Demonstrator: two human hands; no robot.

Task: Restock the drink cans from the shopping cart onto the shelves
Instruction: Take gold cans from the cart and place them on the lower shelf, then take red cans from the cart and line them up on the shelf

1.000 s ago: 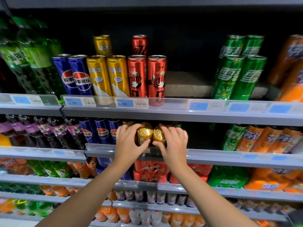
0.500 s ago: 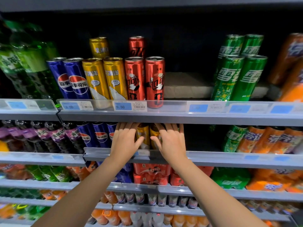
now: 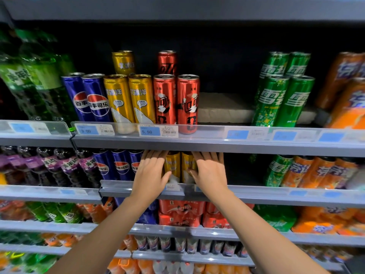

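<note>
Both hands reach into the second shelf (image 3: 256, 191), fingers straight and together: the left hand (image 3: 149, 176) lies flat against the left side of one gold can (image 3: 173, 166), the right hand (image 3: 211, 175) against the right side of the other gold can (image 3: 187, 167), neither grip curled round anything. These two gold cans stand upright and touching, just behind the shelf's front lip, slim and shiny with white lettering and a white patch low on the label; their tops are hidden by the shelf above. Fingertips of both hands vanish under that upper shelf edge (image 3: 217, 146), so headroom is tight. Left of the left hand stand three blue cans (image 3: 121, 167), close to it; right of the right hand the shelf is dark and open as far as a green can (image 3: 276, 171) and orange bottles (image 3: 316, 172). On the shelf above, the front row shows two blue, two gold (image 3: 129, 100) and two red cans (image 3: 176, 101), with one more gold and one more red behind; then a bare stretch with a white liner (image 3: 223, 107), then four green cans (image 3: 284, 91) in two rows. A price tag (image 3: 158, 131) reading 5.50 sits on that shelf's lip. Purple-labelled bottles (image 3: 49, 165) fill the far left of the second shelf, and red multipacks (image 3: 181, 214) sit below the hands.
</note>
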